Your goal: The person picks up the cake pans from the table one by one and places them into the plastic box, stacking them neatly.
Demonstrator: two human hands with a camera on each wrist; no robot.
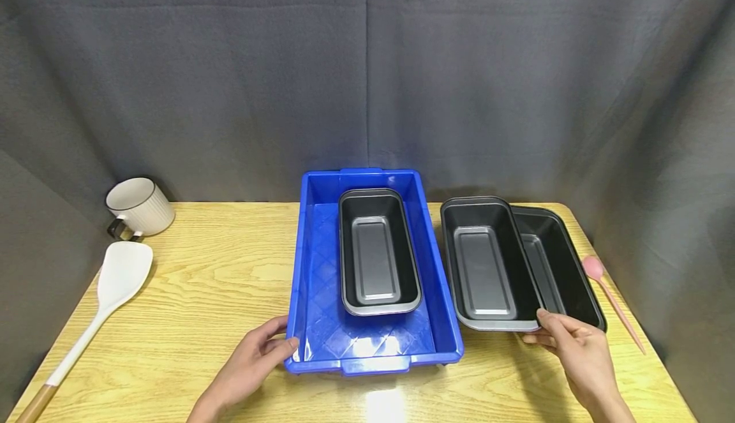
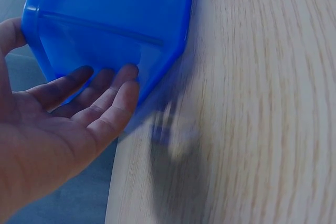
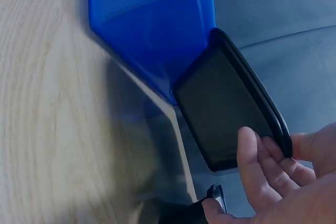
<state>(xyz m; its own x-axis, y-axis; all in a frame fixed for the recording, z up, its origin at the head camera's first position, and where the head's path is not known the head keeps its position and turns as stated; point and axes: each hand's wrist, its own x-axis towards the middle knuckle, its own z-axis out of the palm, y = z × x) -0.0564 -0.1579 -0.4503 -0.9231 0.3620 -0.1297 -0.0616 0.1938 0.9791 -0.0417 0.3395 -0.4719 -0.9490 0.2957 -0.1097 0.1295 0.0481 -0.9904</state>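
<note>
A deep blue plastic tray stands mid-table with one black loaf pan inside it. At its near left corner, my left hand holds the tray, thumb on the rim and fingers against the outer wall. My right hand pinches the near right corner of a second loaf pan. In the right wrist view, its thumb is at the rim and its fingers lie along the outside of that pan. A third loaf pan sits partly hidden beneath the held one.
A pink spoon lies along the table's right edge. On the left are a white ribbed mug with a dark handle and a white spatula with a wooden grip. A grey curtain hangs behind the wooden table.
</note>
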